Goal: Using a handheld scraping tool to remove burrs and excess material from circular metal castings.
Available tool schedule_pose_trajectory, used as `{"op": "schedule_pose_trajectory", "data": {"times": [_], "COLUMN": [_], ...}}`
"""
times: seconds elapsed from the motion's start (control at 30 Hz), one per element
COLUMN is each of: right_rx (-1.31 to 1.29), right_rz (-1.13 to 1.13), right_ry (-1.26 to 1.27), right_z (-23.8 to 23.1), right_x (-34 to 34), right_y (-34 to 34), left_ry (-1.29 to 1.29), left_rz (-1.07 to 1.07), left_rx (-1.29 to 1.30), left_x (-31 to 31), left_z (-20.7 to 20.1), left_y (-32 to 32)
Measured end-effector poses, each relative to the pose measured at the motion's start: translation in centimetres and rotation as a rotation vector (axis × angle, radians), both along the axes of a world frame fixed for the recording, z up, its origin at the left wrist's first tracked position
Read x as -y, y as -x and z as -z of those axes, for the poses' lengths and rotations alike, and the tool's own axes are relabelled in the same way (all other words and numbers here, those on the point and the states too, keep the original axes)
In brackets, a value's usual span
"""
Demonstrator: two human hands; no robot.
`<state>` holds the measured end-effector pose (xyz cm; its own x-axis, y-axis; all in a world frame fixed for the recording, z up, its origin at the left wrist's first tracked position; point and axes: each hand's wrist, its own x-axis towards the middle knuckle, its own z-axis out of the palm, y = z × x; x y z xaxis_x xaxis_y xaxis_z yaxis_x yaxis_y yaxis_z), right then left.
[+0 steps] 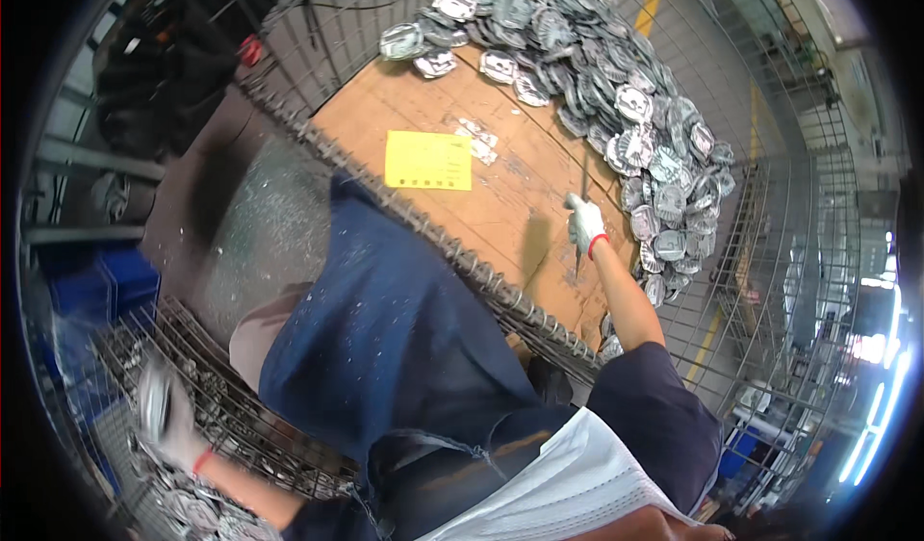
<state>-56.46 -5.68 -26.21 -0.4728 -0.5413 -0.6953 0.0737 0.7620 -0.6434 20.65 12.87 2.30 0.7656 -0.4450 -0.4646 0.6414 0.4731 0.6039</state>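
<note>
Right hand (586, 225) is gripping a thin rod (584, 172), fingers curled closed, over cardboard (520, 146). Left hand (175, 433) is blurring near metal parts (199, 514), lower left; grip and any contents: cannot tell.

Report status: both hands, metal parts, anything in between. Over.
Right hand closed on thin rod. Left hand blurred near wire basket, grip unclear. Metal parts heaped around cardboard's far and right sides. Cage rim between body and cardboard.

We are in a factory workshop: a wire cage (414, 221) heaped with metal parts (553, 29), yellow floor lines (652, 0) and blue bins (127, 279) tell us so.
</note>
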Motion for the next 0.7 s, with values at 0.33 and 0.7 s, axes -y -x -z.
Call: {"op": "schedule_pose_trajectory", "data": {"times": [0.33,0.7], "right_rx": [-0.044,-0.174], "right_rz": [0.747,0.717], "right_ry": [0.317,0.435], "right_z": [11.1,10.2], "right_x": [10.8,16.5], "right_y": [23.5,22.8], "left_ry": [-0.405,-0.341], "left_rz": [-0.315,-0.082], "left_rx": [0.4,0.489], "left_x": [-8.5,-0.5], "left_z": [-5.9,-5.8], "left_y": [-0.9,1.2]}}
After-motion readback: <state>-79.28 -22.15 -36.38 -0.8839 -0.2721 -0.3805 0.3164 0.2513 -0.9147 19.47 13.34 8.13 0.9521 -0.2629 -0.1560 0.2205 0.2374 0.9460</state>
